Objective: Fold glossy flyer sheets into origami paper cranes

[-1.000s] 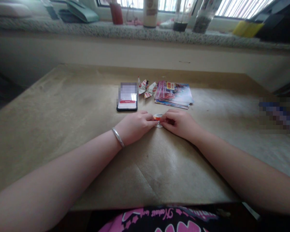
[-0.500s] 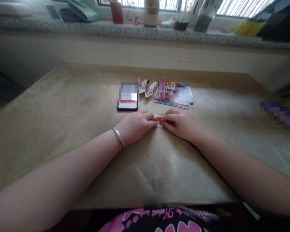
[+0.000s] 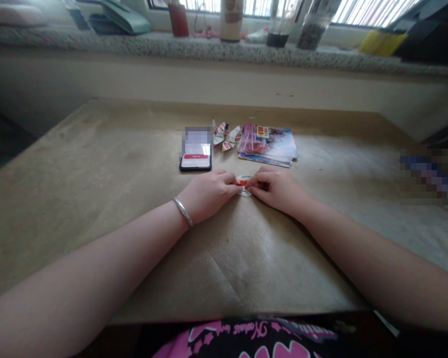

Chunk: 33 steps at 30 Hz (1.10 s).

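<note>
A small folded piece of printed paper, white with an orange band, lies on the table between my hands. My left hand, with a silver bangle at the wrist, pinches its left side with thumb and fingers. From the other side, my right hand grips the right part with bent fingers. The fingers cover both ends of the paper. Just beyond, folded paper cranes in white and red sit between a phone and a stack of printed paper sheets.
The tabletop has a tan cover. At the far side rises a wall with a speckled stone sill bearing bottles, a red container and a yellow object. A blurred-out item lies at the right edge.
Both hands stay at the folded paper with almost the same grip. The whole view has shifted very slightly; nothing else has visibly moved.
</note>
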Each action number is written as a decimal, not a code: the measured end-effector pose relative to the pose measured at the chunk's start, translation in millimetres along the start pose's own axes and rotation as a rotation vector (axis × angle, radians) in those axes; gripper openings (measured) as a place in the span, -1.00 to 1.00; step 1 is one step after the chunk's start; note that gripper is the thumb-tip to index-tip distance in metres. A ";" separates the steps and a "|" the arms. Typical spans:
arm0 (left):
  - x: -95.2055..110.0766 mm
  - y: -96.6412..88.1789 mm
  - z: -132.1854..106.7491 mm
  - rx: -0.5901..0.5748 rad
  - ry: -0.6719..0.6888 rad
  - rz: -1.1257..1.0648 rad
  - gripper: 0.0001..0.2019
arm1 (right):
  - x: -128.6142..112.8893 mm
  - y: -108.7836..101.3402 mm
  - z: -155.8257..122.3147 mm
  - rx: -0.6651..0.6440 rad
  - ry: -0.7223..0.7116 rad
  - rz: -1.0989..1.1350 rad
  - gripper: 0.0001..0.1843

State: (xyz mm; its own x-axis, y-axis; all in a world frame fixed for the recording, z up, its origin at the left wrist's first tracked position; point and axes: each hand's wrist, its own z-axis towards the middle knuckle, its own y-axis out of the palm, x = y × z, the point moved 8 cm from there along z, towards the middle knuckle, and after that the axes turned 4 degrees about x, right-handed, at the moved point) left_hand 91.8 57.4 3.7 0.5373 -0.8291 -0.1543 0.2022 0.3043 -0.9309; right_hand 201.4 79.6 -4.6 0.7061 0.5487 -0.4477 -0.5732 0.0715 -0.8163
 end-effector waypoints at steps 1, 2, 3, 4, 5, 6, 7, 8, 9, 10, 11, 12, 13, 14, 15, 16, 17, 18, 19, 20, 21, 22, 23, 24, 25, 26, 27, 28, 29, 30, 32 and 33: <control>0.3 0.4 0.1 -0.007 0.002 0.002 -0.79 | -0.6 -0.2 -0.3 0.000 -0.007 -0.008 -0.87; 0.5 1.0 0.3 -0.015 0.003 0.003 -0.79 | -1.3 -0.4 -0.8 -0.001 -0.017 -0.018 -0.87; 0.6 1.4 0.4 -0.022 0.002 0.003 -0.79 | -2.5 -0.8 -1.5 -0.003 -0.029 -0.032 -0.86; 0.6 1.8 0.5 -0.028 0.001 0.003 -0.79 | -4.2 -1.3 -2.6 -0.005 -0.048 -0.053 -0.85; 0.5 2.0 0.6 -0.032 -0.002 0.002 -0.78 | -6.6 -1.6 -3.8 -0.011 -0.075 -0.081 -0.83; 0.5 2.1 0.7 -0.036 -0.004 0.000 -0.78 | -9.3 -1.8 -5.2 -0.018 -0.105 -0.116 -0.81; 0.6 2.0 0.8 -0.038 -0.005 -0.001 -0.78 | -12.3 -1.7 -6.8 -0.029 -0.139 -0.157 -0.79; 0.7 1.8 0.9 -0.039 -0.005 -0.003 -0.78 | -14.9 -1.5 -8.2 -0.038 -0.169 -0.197 -0.77; 0.9 1.6 1.1 -0.039 -0.005 -0.005 -0.77 | -16.8 -1.2 -9.4 -0.048 -0.191 -0.235 -0.77; 1.2 1.3 1.2 -0.039 -0.002 -0.006 -0.77 | -17.8 -1.0 -10.2 -0.056 -0.203 -0.265 -0.76; 1.4 1.1 1.4 -0.036 0.001 -0.005 -0.77 | -18.0 -1.0 -10.7 -0.060 -0.207 -0.285 -0.77; 1.5 0.9 1.5 -0.032 0.005 -0.003 -0.77 | -17.6 -1.1 -10.8 -0.060 -0.206 -0.294 -0.77; 1.5 0.6 1.5 -0.026 0.010 -0.002 -0.77 | -17.1 -1.1 -10.8 -0.060 -0.205 -0.295 -0.78; 1.3 0.3 1.4 -0.018 0.014 -0.003 -0.77 | -16.6 -1.1 -10.7 -0.059 -0.205 -0.289 -0.78; 1.0 0.1 1.1 -0.011 0.017 -0.007 -0.77 | -16.1 -0.9 -10.5 -0.059 -0.205 -0.281 -0.78; 0.8 -0.2 0.8 -0.003 0.023 -0.011 -0.77 | -15.7 -0.8 -10.3 -0.058 -0.205 -0.271 -0.78; 0.8 -0.7 0.4 0.007 0.031 -0.015 -0.78 | -15.5 -0.7 -10.1 -0.058 -0.205 -0.263 -0.78; 0.9 -1.3 -0.1 0.017 0.042 -0.017 -0.78 | -15.3 -0.6 -9.9 -0.057 -0.201 -0.256 -0.77; 1.0 -1.9 -0.6 0.025 0.051 -0.017 -0.78 | -15.2 -0.5 -9.7 -0.056 -0.196 -0.250 -0.77; 1.3 -2.5 -1.0 0.033 0.061 -0.014 -0.78 | -15.2 -0.4 -9.6 -0.057 -0.189 -0.248 -0.77; 1.5 -2.8 -1.4 0.037 0.070 -0.010 -0.77 | -15.4 -0.4 -9.4 -0.057 -0.181 -0.249 -0.77; 1.7 -2.9 -1.5 0.042 0.076 -0.006 -0.77 | -15.7 -0.4 -9.4 -0.056 -0.175 -0.253 -0.76; 1.8 -2.9 -1.5 0.043 0.080 -0.005 -0.76 | -16.0 -0.3 -9.4 -0.058 -0.168 -0.260 -0.76; 2.1 -2.8 -1.3 0.044 0.085 -0.006 -0.76 | -16.5 -0.3 -9.4 -0.061 -0.164 -0.271 -0.76; 2.5 -2.8 -0.9 0.045 0.089 -0.010 -0.76 | -17.0 -0.3 -9.5 -0.065 -0.162 -0.284 -0.76; 2.7 -2.9 -0.3 0.045 0.089 -0.017 -0.76 | -17.6 -0.4 -9.6 -0.071 -0.161 -0.298 -0.76; 2.8 -3.0 0.3 0.044 0.086 -0.024 -0.77 | -18.1 -0.6 -9.8 -0.077 -0.161 -0.313 -0.76; 2.6 -3.2 1.0 0.041 0.079 -0.032 -0.77 | -18.6 -0.9 -9.9 -0.085 -0.160 -0.329 -0.76; 2.4 -3.4 1.7 0.034 0.071 -0.041 -0.77 | -19.1 -1.3 -10.0 -0.094 -0.160 -0.345 -0.76; 2.2 -3.6 2.2 0.026 0.062 -0.050 -0.77 | -19.7 -1.7 -10.1 -0.102 -0.162 -0.361 -0.76; 1.5 -3.8 2.8 0.007 0.045 -0.070 -0.76 | -21.2 -2.8 -10.2 -0.115 -0.168 -0.389 -0.76; 1.1 -3.8 2.8 -0.002 0.038 -0.081 -0.76 | -21.9 -3.4 -10.2 -0.121 -0.171 -0.401 -0.75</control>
State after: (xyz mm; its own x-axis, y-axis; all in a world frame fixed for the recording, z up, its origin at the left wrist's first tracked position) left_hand 93.9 56.7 7.9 0.4882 -0.8680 -0.0913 0.2419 0.2350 -0.9414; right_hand 192.1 58.9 4.3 0.7775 0.6283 -0.0287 -0.2082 0.2140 -0.9544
